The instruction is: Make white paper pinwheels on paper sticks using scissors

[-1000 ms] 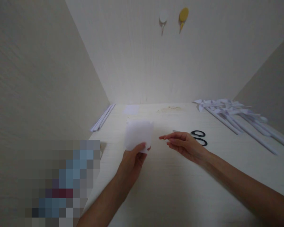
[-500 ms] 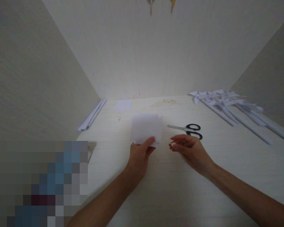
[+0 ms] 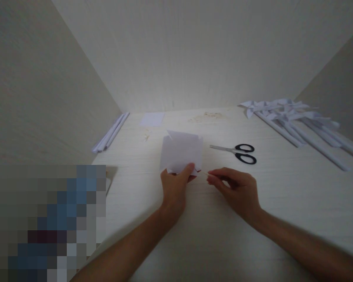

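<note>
Two hands are at work just below the middle of the frame. The left hand (image 3: 176, 186) is closed on the lower edge of a white paper square (image 3: 182, 152), thumb on top, so that the sheet is held up off the bench (image 3: 282, 196) and tilted away from the camera; small cuts or flaps can be made out at its upper corners. The right hand (image 3: 238, 188) is pinched shut on something thin — a pin or a fine stick (image 3: 204, 172), too small to be told for certain — and its tip is brought right up to the lower right corner of the paper, touching or nearly so.

Judged from this, a steadier result would be had if the paper were kept taut and still by the left hand while the thin piece is guided slowly, with the pinch kept close to the tip and the left thumb kept out of its line.

Black-handled scissors (image 3: 237, 152) are seen lying to the right of centre, blades pointing left. A heap of white paper pinwheels on sticks (image 3: 294, 121) is spread across the upper right; rolled white sticks (image 3: 110, 133) lie along the wall at the left, and a small white sheet (image 3: 152, 119) rests further back.

No brand, label or writing can be read anywhere — the lower left is blurred out.
</note>
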Tool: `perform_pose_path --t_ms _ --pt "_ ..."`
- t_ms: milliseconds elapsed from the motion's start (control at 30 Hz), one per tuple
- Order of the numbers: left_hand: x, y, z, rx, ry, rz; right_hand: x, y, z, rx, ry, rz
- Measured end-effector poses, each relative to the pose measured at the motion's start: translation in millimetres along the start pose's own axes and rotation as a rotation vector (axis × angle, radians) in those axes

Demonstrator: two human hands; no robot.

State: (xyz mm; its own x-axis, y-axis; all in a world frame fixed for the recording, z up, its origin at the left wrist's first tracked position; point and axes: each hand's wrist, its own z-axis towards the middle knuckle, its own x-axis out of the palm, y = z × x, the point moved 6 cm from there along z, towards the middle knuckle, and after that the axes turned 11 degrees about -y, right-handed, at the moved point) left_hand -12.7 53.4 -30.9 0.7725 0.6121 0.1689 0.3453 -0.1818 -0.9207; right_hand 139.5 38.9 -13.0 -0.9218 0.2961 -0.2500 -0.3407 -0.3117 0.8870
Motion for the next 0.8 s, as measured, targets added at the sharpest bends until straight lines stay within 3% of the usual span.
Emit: perform_pose_path --t_ms 800 --pt "3.2 2.1 -2.4 0.039 0.105 0.055 -2.5 3.4 3.0 -0.028 -0.058 -0.069"
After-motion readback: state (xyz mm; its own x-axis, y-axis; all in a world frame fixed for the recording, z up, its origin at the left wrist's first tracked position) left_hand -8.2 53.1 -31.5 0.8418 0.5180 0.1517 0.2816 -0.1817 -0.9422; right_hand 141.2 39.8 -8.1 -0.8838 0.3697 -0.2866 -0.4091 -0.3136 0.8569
